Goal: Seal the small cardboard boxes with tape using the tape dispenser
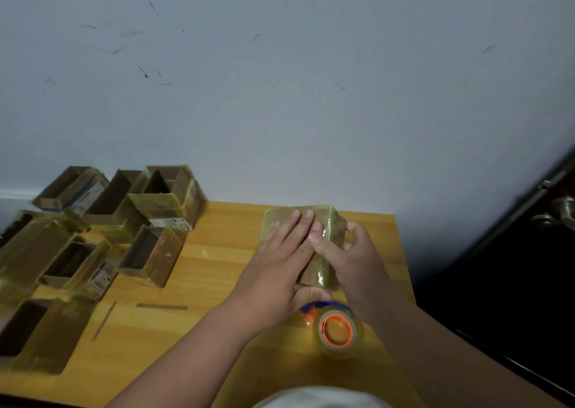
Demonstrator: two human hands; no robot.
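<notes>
While both hands press closed box (314, 246) | left fingers (295, 221) flat | right fingers (320, 236) clamped on it | open boxes (146, 252) look empty

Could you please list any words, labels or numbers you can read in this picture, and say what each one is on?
No text can be read here.
White printed label on the far open box: too blurred to read.
Label on the far left box: too blurred.
Label with orange marks on the near open box: too blurred.
Tape dispenser and the box under both hands: no print visible.
</notes>
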